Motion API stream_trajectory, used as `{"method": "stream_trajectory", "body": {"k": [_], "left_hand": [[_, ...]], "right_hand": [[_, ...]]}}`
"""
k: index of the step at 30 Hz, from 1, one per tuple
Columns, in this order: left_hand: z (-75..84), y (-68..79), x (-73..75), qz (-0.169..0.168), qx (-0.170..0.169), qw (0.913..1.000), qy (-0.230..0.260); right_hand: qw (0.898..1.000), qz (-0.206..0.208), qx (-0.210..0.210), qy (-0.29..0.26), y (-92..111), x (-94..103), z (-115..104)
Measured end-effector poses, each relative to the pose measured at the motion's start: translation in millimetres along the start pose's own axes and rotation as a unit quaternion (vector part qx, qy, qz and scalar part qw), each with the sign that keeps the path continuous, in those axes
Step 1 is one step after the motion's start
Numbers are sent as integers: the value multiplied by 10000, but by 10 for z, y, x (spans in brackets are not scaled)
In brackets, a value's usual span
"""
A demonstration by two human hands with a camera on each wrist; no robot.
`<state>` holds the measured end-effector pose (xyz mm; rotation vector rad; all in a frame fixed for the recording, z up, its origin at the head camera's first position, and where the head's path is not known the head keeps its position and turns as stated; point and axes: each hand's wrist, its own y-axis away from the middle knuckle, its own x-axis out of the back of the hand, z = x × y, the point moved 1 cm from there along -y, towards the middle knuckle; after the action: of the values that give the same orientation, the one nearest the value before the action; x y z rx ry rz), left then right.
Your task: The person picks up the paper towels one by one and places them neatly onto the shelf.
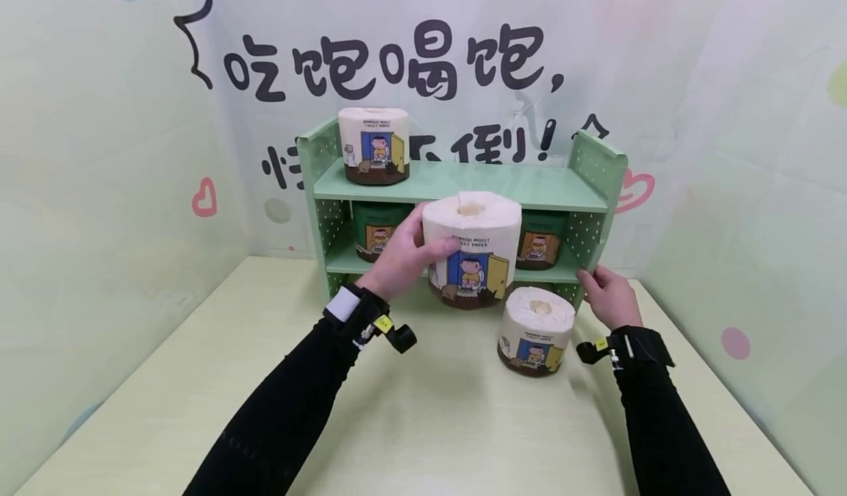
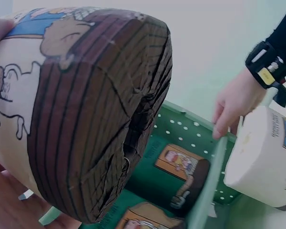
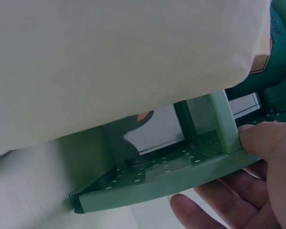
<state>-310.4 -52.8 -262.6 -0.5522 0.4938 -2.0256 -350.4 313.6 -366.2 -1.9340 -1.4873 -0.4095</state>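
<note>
My left hand [image 1: 400,264] grips a white and brown toilet paper roll [image 1: 492,224] with the thumb across its front, holding it up before the green two-tier shelf [image 1: 490,184]. In the left wrist view the brown underside of this roll faces the camera. My right hand [image 1: 612,301] pinches the right side panel of the shelf low down, with the thumb [image 3: 257,140] against the panel and the other fingers behind it. Another white toilet paper roll [image 1: 537,327] stands on the table just left of my right hand, and its pale side fills the top of the right wrist view.
A white toilet paper roll [image 1: 374,147] stands at the left of the upper tier. Green rolls [image 1: 379,233] sit on the lower tier, partly hidden behind the held roll. The pale table [image 1: 423,422] runs back to a printed wall sheet [image 1: 397,11].
</note>
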Motion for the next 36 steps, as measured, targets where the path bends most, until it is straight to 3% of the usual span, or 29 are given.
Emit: {"method": "stream_trajectory", "body": {"k": [15,24,36], "left_hand": [[290,-375,162,445,-392,9980,-224],[396,-543,266,855,-184,9954,-399],[309,-708,358,1166,164,9907,-679]], "right_hand": [[10000,24,1,-7,7,-5,-7],[10000,36,31,-29,3,-10,-8],[10000,65,63,28,11,-3,-8]]}}
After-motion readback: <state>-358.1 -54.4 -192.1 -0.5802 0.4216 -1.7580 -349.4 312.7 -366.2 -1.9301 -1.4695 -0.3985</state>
